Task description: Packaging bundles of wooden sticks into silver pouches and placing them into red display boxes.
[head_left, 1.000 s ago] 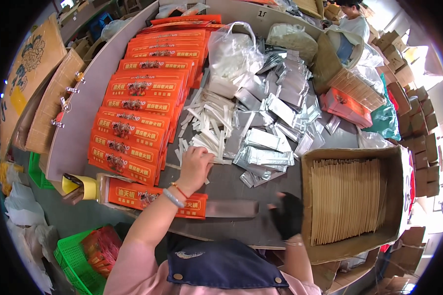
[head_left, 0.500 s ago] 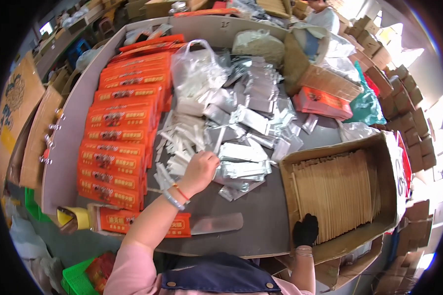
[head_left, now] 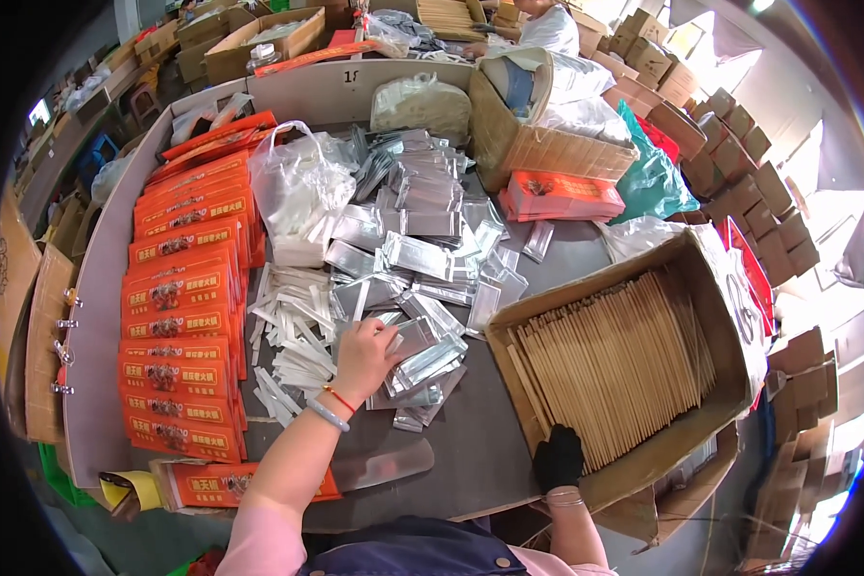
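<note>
My left hand (head_left: pixel 365 360), bare with a bangle and a red cord at the wrist, reaches over the middle of the table. Its fingertips are pinched at the edge of a silver packet (head_left: pixel 414 340) on a loose pile of similar flat packets. White paper-wrapped strips (head_left: pixel 302 326) lie in a heap to the left of this hand. My right hand (head_left: pixel 558 459), in a black glove, is at the near left corner of a cardboard box (head_left: pixel 634 492), against the ends of wooden chopsticks (head_left: pixel 610 370) packed in rows. The dark glove hides how its fingers are bent.
Red printed sleeves (head_left: pixel 178 374) overlap in a long row at the left. Near the front edge lies a clear plastic strip (head_left: pixel 386 465). Behind are a white plastic bag (head_left: pixel 302 197), another cardboard box (head_left: pixel 557 149) and a red stack (head_left: pixel 562 196). A person (head_left: pixel 547 31) is beyond the divider.
The whole view has shifted, with the table contents now further left and lower. My left hand has moved from beside a white strip to the silver packets; my right hand stays at the box corner.
</note>
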Tool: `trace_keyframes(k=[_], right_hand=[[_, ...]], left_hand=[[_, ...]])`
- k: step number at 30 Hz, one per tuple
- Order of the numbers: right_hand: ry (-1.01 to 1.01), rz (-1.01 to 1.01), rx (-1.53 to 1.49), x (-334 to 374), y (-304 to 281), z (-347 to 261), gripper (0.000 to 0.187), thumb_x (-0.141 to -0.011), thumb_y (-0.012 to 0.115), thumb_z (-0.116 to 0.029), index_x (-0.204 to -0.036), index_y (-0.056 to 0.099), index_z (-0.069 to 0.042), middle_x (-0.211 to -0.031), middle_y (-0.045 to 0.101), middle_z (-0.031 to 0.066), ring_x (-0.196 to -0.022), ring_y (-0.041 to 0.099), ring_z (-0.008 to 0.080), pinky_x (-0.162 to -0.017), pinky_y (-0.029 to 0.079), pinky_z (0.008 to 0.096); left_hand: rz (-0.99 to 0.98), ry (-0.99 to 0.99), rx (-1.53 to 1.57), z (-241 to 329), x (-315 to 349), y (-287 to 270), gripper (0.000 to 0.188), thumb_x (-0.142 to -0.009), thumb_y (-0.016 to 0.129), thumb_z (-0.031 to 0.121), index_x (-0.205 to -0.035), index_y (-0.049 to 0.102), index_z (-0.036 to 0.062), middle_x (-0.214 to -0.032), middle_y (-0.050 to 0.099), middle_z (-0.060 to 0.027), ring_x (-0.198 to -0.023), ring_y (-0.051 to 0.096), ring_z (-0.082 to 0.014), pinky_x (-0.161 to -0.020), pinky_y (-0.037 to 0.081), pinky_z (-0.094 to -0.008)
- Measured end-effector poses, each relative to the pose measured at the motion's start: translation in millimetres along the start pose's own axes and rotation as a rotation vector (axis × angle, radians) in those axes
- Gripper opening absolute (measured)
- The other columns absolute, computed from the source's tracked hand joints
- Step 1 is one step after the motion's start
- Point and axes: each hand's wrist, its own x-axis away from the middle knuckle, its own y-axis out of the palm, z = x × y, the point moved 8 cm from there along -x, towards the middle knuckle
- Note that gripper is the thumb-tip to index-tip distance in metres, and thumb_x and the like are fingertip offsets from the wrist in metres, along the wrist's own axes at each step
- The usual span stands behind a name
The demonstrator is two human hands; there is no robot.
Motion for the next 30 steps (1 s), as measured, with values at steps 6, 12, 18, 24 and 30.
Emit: trace_keyframes(k=[6, 12, 18, 24, 30], right_hand=[[0.232, 0.175, -0.514, 1.2, -16.9, 13.8, 0.023, -0.093, 0.052, -0.011, -0.112, 0.054, 0.001, -0.096, 0.060, 0.0226, -0.089, 0.060, 0.0399, -0.078, 0.049, 0.0428], [-0.125, 0.239, -0.564, -4.1, -69.2, -27.8, 0.013, -0.091, 0.056, -0.002, -0.103, 0.061, 0.001, -0.090, 0.061, 0.0173, -0.083, 0.062, 0.0317, -0.075, 0.049, 0.0369], [-0.628, -0.142, -0.731, 9.9, -30.6, -112.4, 0.026, -0.086, 0.067, -0.015, -0.112, 0.072, -0.018, -0.079, 0.061, 0.0107, -0.069, 0.060, 0.0312, -0.063, 0.048, 0.0412], [-0.846, -0.334, -0.325, 23.6, -7.4, -145.1, 0.022, -0.083, 0.070, -0.019, -0.105, 0.072, -0.015, -0.078, 0.061, 0.0112, -0.072, 0.061, 0.0310, -0.063, 0.048, 0.0425], [-0.985, -0.144, -0.609, 29.0, 9.4, -187.3, 0.021, -0.077, 0.074, -0.021, -0.095, 0.071, -0.010, -0.077, 0.063, 0.0120, -0.075, 0.061, 0.0318, -0.068, 0.049, 0.0428]], left_hand=[[0.132, 0.030, -0.021, 7.0, 9.4, -10.5, 0.037, -0.070, 0.080, 0.013, -0.105, 0.069, 0.0083, -0.100, 0.060, -0.0075, -0.093, 0.056, -0.0296, -0.083, 0.046, -0.0418], [-0.025, -0.073, 0.238, 14.9, 44.4, -35.8, 0.020, -0.076, 0.077, 0.011, -0.093, 0.069, 0.0047, -0.079, 0.066, -0.0096, -0.073, 0.064, -0.0271, -0.071, 0.050, -0.0373], [-0.419, -0.028, 0.082, 33.8, 154.7, -30.4, 0.027, -0.068, 0.084, 0.022, -0.089, 0.072, 0.0086, -0.090, 0.068, -0.0049, -0.087, 0.063, -0.0246, -0.082, 0.048, -0.0370], [-0.211, -0.173, -0.005, 8.5, 211.0, -78.7, 0.069, -0.057, 0.088, 0.028, -0.118, 0.064, 0.0044, -0.113, 0.059, -0.0079, -0.108, 0.050, -0.0313, -0.095, 0.041, -0.0433], [-0.167, -0.127, 0.001, 30.2, 191.5, -67.7, 0.070, -0.058, 0.087, 0.027, -0.119, 0.063, 0.0042, -0.113, 0.059, -0.0078, -0.108, 0.051, -0.0302, -0.095, 0.042, -0.0432]])
